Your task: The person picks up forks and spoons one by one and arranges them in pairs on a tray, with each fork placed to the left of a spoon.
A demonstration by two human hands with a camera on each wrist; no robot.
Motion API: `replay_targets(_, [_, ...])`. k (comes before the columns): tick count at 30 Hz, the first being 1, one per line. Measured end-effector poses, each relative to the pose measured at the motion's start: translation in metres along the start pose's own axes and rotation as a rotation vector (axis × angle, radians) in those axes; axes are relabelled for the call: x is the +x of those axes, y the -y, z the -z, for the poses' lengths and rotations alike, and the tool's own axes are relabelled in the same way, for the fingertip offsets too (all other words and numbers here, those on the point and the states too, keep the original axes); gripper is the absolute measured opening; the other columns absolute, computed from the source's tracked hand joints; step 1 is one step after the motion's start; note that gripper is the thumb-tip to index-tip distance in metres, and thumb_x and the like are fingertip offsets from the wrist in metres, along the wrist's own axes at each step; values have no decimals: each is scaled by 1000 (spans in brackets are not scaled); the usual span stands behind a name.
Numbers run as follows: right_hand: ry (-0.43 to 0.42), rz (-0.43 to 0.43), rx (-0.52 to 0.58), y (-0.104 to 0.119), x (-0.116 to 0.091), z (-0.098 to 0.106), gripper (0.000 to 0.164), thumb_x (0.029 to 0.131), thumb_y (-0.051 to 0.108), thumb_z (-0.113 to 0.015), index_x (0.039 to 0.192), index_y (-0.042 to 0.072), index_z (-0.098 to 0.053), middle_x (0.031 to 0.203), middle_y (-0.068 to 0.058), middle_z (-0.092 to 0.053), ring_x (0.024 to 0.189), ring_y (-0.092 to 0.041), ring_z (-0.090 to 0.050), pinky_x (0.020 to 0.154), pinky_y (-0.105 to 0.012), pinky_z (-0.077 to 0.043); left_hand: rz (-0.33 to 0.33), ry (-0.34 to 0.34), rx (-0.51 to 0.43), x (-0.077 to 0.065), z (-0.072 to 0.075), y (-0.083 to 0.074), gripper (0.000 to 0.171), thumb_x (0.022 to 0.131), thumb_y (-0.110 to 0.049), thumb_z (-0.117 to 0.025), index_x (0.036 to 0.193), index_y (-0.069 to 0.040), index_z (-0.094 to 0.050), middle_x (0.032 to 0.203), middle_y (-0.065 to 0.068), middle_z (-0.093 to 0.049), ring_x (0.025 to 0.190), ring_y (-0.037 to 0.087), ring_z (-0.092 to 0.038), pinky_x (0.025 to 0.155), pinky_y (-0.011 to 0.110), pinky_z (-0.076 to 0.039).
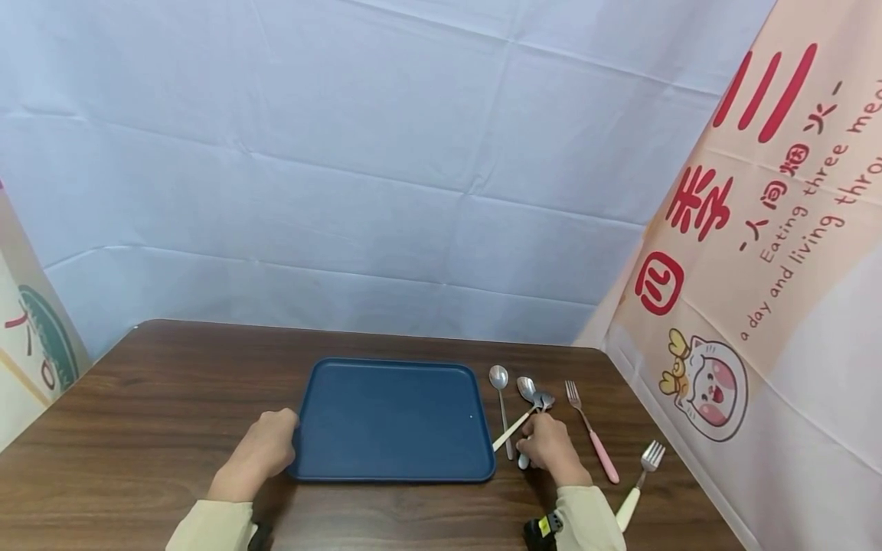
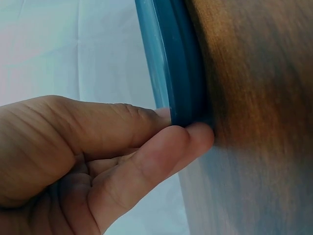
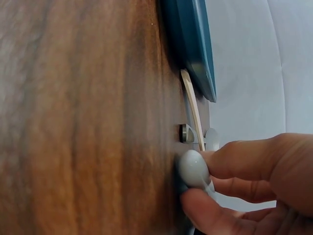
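We see the left hand [image 1: 264, 444] pinching the left rim of the blue tray [image 1: 393, 421] on the wooden table [image 1: 386, 516]; we judge the tray light, stiff and best held by that raised edge. Well apart, to the tray's right, the right hand [image 1: 550, 445] pinches a white-handled utensil [image 3: 192, 169] (rigid and hardly fragile, we think) by its smooth, rounded handle, which may slip if gripped loosely.

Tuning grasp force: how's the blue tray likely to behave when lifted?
The blue tray is probably stiff, as its raised rim looks straight. Likely somewhat slippery, since its surface looks smooth. May tilt if the left hand lifts alone, because it pinches only one side.
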State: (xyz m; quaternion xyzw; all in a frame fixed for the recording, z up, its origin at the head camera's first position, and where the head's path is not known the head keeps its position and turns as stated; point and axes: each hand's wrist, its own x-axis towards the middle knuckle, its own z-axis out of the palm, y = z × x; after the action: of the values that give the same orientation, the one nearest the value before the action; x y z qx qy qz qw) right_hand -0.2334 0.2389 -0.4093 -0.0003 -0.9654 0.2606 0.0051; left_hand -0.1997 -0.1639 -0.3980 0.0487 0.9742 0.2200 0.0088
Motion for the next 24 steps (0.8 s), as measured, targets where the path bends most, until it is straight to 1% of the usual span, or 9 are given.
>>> replay_targets(6, [-7, -14, 31, -1, -1, -1, 12, 75, -3, -67, 85, -6, -60, 64, -7, -56, 44, -15, -57, 46, -29, -47, 0, 3, 0, 0, 0, 0, 20, 75, 19, -50, 89, 7, -60, 70, 12, -54, 59, 21, -46, 53, 34, -39])
replay_targets(12, [-24, -29, 60, -1, -2, 1, 14, 75, -4, -64, 88, -6, -59, 64, -7, -54, 42, -15, -55, 43, -28, -46, -4, 3, -3, 0, 0, 0, 20, 74, 19, -50, 87, 6, -60, 69, 12, -54, 59, 22, -46, 53, 35, -39])
replay_targets(16, [-50, -53, 98, 0, -4, 4, 19, 75, -3, -63, 92, -6, -57, 67, -9, -53, 42, -16, -54, 43, -29, -46, -4, 6, 0, 1, -1, 1, 21, 74, 19, -50, 86, 6, -60, 69, 11, -53, 59, 22, -46, 53, 35, -39])
replay_targets(21, [-92, -90, 111, 1, -3, 8, 28, 74, 0, -64, 99, -5, -52, 66, -10, -52, 43, -17, -53, 45, -31, -44, -1, 14, -5, 1, 0, 0, 21, 75, 20, -49, 87, 6, -60, 68, 11, -52, 59, 21, -45, 53, 34, -38])
replay_targets(24, [-108, -103, 97, 3, -2, 9, 36, 73, 2, -65, 102, -7, -46, 69, -14, -52, 51, -23, -55, 50, -35, -45, 2, 11, -8, 1, -1, 0, 22, 75, 20, -50, 89, 7, -60, 70, 12, -53, 59, 22, -46, 53, 34, -39])
